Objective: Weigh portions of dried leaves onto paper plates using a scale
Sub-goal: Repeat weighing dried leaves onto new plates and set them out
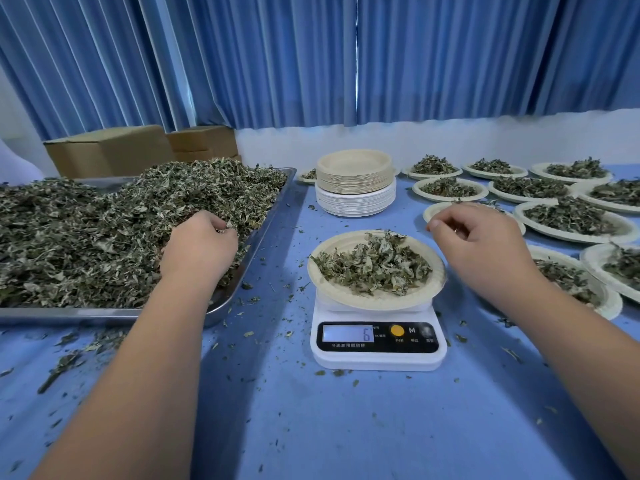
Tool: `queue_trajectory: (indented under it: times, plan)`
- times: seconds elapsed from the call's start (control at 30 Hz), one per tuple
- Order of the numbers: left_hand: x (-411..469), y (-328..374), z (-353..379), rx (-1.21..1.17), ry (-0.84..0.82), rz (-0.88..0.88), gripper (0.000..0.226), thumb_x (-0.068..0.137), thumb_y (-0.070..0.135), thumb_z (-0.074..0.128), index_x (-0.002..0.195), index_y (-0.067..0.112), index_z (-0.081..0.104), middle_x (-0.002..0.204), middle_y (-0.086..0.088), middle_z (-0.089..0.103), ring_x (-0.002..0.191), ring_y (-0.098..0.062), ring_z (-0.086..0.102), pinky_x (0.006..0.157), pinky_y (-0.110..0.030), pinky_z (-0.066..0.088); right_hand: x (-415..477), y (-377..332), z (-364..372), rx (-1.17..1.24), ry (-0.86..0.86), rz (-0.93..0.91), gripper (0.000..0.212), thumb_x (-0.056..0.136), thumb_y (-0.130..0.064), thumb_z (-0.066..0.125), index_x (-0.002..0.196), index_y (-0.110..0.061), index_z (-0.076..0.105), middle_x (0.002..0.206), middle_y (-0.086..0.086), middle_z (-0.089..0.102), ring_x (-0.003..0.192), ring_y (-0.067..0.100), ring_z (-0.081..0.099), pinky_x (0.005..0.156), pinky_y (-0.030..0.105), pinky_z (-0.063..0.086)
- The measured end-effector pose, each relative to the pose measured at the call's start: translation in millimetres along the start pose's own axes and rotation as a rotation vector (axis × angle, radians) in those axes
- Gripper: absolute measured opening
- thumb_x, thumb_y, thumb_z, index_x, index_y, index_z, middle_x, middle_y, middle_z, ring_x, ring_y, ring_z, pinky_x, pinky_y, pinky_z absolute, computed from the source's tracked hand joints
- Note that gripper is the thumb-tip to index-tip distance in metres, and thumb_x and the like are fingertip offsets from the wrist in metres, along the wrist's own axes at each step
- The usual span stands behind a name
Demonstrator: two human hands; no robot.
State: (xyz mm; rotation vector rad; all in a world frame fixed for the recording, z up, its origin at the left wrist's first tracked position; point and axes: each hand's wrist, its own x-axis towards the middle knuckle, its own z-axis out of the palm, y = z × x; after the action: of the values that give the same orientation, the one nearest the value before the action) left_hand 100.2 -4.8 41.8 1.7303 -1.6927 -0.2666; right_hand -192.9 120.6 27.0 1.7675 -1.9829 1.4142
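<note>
Dried leaves (104,237) lie heaped in a metal tray (270,216) to the left of the scale (377,355), which stands on the blue desk (346,427) in front of the person. A paper plate (429,282) sits on top of the scale and carries a loose portion (374,268) of leaves. The display (348,333) on the near face of the scale shows a 6. The step in hand looks like topping up this portion. The left hand (199,247) is down in the heap at the tray edge nearest the scale, its grip narrow, fingers curled into the leaves around a small tuft. The right hand (485,244) hovers just right of the scale and above the plate's far rim, its grip loose and half curled, with nothing seen in it. Behind the scale stands a stack of empty plates (355,181); to the right of the scale and beyond it lie many filled plates (571,216), so the job seems well along. The next move probably calls for lifting the tuft clear of the tray, carrying it across to the plate and letting it fall a little at a time while watching the display. The leaves are light and brittle, and crumbs are scattered on the desk around the scale, so a gentle drop over the plate's middle would serve best.
</note>
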Motion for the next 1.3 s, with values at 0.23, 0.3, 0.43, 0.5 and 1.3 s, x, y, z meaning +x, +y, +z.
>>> queue_trajectory:
  times: [0.23, 0.3, 0.43, 0.5, 1.3]
  plan:
    - [6.3, -6.4, -1.7, 0.250, -0.191, -0.014, 0.032, 0.092, 0.014, 0.051, 0.122, 0.020, 0.062, 0.102, -0.007, 0.062, 0.084, -0.026, 0.052, 0.074, -0.033, 0.047, 0.0, 0.3, -0.7, 0.013, -0.004, 0.000, 0.015, 0.091, -0.015, 0.058, 0.079, -0.017, 0.067, 0.068, -0.015, 0.055, 0.065, 0.004, 0.049, 0.061, 0.020, 0.033]
    - [6.1, -7.0, 0.1, 0.259, -0.346, -0.034, 0.037, 0.091, 0.004, 0.046, 0.121, 0.017, 0.064, 0.087, -0.006, 0.059, 0.078, -0.028, 0.054, 0.068, -0.031, 0.050, 0.3, 0.8, -0.6, 0.006, -0.001, -0.002, 0.015, 0.091, -0.015, 0.059, 0.080, -0.016, 0.069, 0.068, -0.015, 0.055, 0.064, 0.003, 0.049, 0.061, 0.019, 0.033]
    - [7.2, -8.2, -0.6, 0.273, -0.421, -0.022, 0.055, 0.084, -0.007, 0.038, 0.124, 0.020, 0.065, 0.089, -0.008, 0.057, 0.076, -0.030, 0.057, 0.058, -0.026, 0.042, 0.7, 0.7, 0.1, 0.011, 0.002, -0.004, 0.014, 0.091, -0.014, 0.059, 0.080, -0.015, 0.069, 0.065, -0.016, 0.053, 0.062, 0.003, 0.047, 0.061, 0.019, 0.032]
    - [7.3, -9.5, -0.2, 0.249, -0.372, -0.032, 0.046, 0.087, -0.007, 0.041, 0.113, 0.018, 0.071, 0.088, -0.006, 0.059, 0.067, -0.024, 0.054, 0.056, -0.027, 0.043, 0.8, 0.7, 0.2, 0.007, 0.000, 0.000, 0.015, 0.091, -0.015, 0.059, 0.080, -0.016, 0.068, 0.066, -0.016, 0.053, 0.063, 0.002, 0.047, 0.061, 0.018, 0.032]
    - [-25.4, 42.1, 5.3, -0.831, -0.109, 0.236, 0.016, 0.089, 0.013, 0.068, 0.085, 0.028, 0.072, 0.076, 0.010, 0.073, 0.063, -0.003, 0.066, 0.064, -0.018, 0.055, 0.8, -1.2, -0.8, -0.010, 0.002, -0.010, 0.014, 0.090, -0.012, 0.060, 0.079, -0.015, 0.069, 0.063, -0.016, 0.050, 0.062, 0.001, 0.047, 0.060, 0.012, 0.031]
